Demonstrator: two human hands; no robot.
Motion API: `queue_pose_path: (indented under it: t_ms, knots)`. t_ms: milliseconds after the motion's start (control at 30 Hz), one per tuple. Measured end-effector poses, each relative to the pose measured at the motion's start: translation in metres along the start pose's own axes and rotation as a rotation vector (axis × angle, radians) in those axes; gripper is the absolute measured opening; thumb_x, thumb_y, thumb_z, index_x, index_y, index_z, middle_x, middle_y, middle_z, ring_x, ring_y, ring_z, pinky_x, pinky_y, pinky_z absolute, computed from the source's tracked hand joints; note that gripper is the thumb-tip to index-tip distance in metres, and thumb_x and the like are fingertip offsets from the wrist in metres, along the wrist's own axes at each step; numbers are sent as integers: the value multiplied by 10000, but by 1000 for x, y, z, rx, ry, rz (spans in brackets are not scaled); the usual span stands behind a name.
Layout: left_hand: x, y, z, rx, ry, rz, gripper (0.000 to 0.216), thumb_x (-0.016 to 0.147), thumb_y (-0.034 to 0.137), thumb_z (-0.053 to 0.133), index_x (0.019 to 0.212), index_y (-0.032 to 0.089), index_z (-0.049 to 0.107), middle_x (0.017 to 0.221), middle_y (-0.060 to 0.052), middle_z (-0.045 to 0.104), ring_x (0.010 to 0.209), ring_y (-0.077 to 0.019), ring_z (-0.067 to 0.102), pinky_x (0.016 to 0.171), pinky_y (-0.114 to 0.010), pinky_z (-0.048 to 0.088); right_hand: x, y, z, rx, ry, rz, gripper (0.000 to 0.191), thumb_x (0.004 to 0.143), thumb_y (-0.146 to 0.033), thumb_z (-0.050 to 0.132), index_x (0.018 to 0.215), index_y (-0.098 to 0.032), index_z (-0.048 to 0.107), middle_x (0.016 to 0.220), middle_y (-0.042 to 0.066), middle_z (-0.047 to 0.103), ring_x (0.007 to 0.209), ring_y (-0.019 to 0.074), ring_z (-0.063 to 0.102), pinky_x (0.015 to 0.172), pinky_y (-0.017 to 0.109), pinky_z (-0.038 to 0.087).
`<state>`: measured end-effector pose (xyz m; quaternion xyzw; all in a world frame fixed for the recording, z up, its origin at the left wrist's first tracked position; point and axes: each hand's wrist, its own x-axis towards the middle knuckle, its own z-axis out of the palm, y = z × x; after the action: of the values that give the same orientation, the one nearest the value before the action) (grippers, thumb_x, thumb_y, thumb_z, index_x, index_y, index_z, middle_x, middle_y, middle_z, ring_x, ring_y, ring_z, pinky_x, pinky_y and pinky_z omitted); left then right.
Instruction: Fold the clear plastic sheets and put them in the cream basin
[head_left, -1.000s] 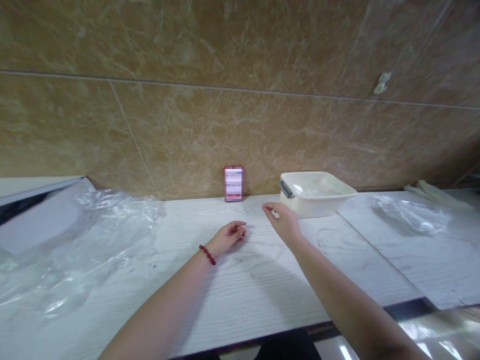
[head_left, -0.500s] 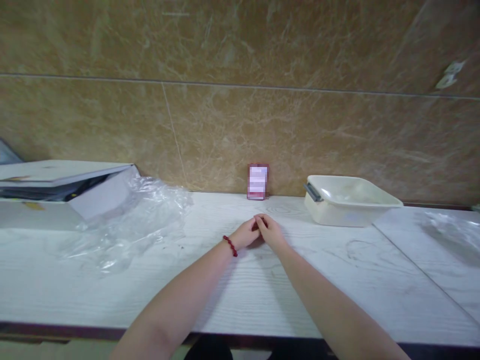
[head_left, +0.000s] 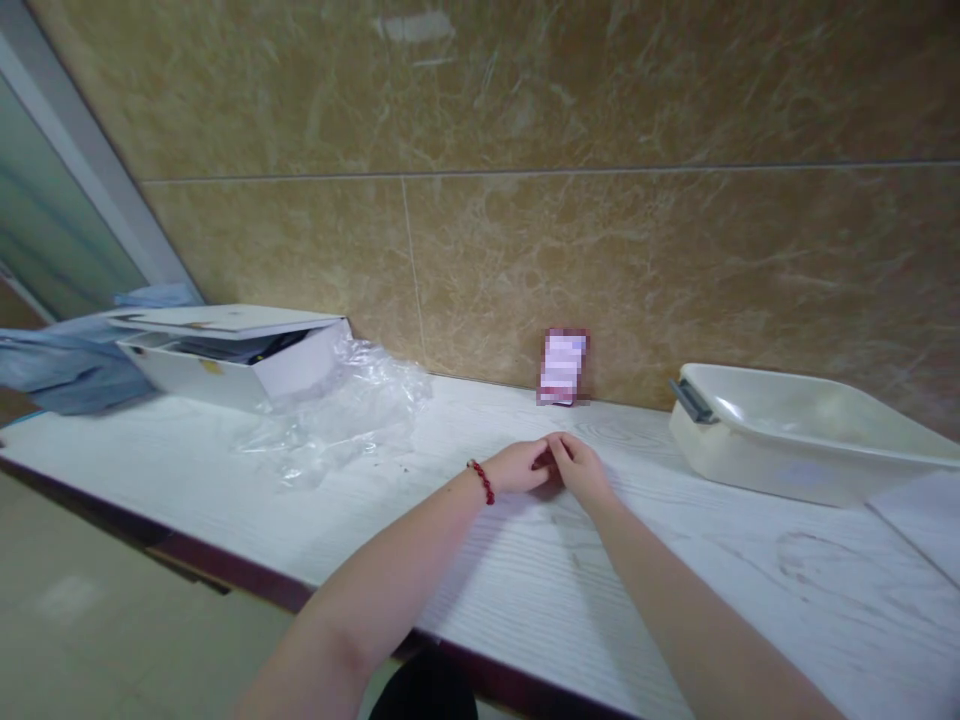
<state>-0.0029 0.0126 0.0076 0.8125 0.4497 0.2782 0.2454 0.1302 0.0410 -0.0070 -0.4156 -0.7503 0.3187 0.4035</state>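
Note:
My left hand (head_left: 523,466), with a red bead bracelet (head_left: 482,482) at the wrist, rests on the white wood-grain table (head_left: 510,590). My right hand (head_left: 583,470) meets it from the right, and the fingertips of both touch. Both hands are closed, fingers curled and pressed together, and no object shows in them. Just beyond them, a phone (head_left: 562,367) with a pixelated, lit screen leans upright against the wall.
On the right stands a cream plastic bin (head_left: 780,470) with a grey clip. Clear plastic wrap (head_left: 337,420) lies left, beside a white box (head_left: 202,375) with its lid partly raised. Blue cloth (head_left: 75,360) is at the far left. A marble-patterned wall (head_left: 637,260) backs the table.
My view has turned left, so the bin, phone and box sit further right in the picture, and a door frame and floor now show. The hands keep the same pose.

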Motion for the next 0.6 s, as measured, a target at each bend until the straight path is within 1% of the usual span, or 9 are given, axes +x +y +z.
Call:
queue_pose_path:
  t_ms: [67, 167, 233, 300, 433, 533, 567, 600]
  knots:
    - [-2, 5, -9, 102, -38, 12, 251, 695, 159, 444, 925, 138, 544, 841, -61, 629, 732, -159, 561, 653, -247, 419, 0, 1, 0, 4, -11, -1, 282, 779, -379, 340, 738, -198, 553, 711, 18, 594, 678, 156, 540, 642, 279, 417]
    - [-4, 15, -23, 189, -110, -9, 202, 718, 193, 423, 849, 154, 572, 795, -51, 639, 690, -156, 563, 610, -234, 407, 0, 1, 1, -5, -38, -14, 279, 776, -373, 343, 726, -197, 554, 709, 18, 596, 666, 153, 540, 625, 274, 414]
    - [-6, 20, -32, 241, -157, -39, 202, 723, 210, 426, 841, 159, 581, 779, -52, 644, 676, -159, 566, 594, -232, 400, 0, 1, 1, -11, -56, -19, 280, 774, -368, 343, 718, -198, 557, 701, 17, 596, 667, 152, 543, 625, 272, 414]
    - [-10, 22, -41, 290, -169, -78, 223, 710, 222, 449, 871, 159, 589, 808, -65, 648, 701, -175, 575, 606, -241, 399, 0, 0, 1, 1, -60, -3, 281, 771, -369, 346, 728, -196, 564, 699, 18, 599, 673, 150, 550, 630, 272, 419]
    - [-30, 13, -62, 326, -91, -199, 275, 661, 233, 515, 907, 155, 610, 885, -94, 646, 808, -213, 580, 698, -267, 396, 0, 2, 2, 53, -50, 59, 286, 755, -376, 367, 765, -179, 575, 718, 29, 611, 692, 151, 570, 648, 281, 432]
    - [-58, -3, -81, 334, -6, -285, 307, 639, 238, 535, 932, 182, 610, 932, -80, 639, 885, -211, 562, 786, -266, 370, 0, 4, 3, 73, -45, 59, 286, 749, -374, 374, 769, -174, 577, 698, 32, 609, 692, 155, 575, 639, 284, 439]
    - [-69, -9, -88, 344, 26, -302, 333, 647, 253, 531, 967, 190, 596, 953, -79, 633, 909, -210, 554, 815, -272, 357, 0, 4, 3, 76, -40, 57, 283, 747, -372, 376, 764, -174, 578, 692, 32, 608, 688, 156, 576, 631, 284, 440]
    - [-81, -15, -96, 365, 32, -326, 361, 657, 265, 521, 1007, 193, 576, 989, -83, 619, 943, -212, 541, 853, -285, 336, 0, 4, 3, 77, -34, 58, 282, 746, -370, 377, 758, -174, 579, 685, 32, 608, 680, 156, 576, 620, 282, 440]
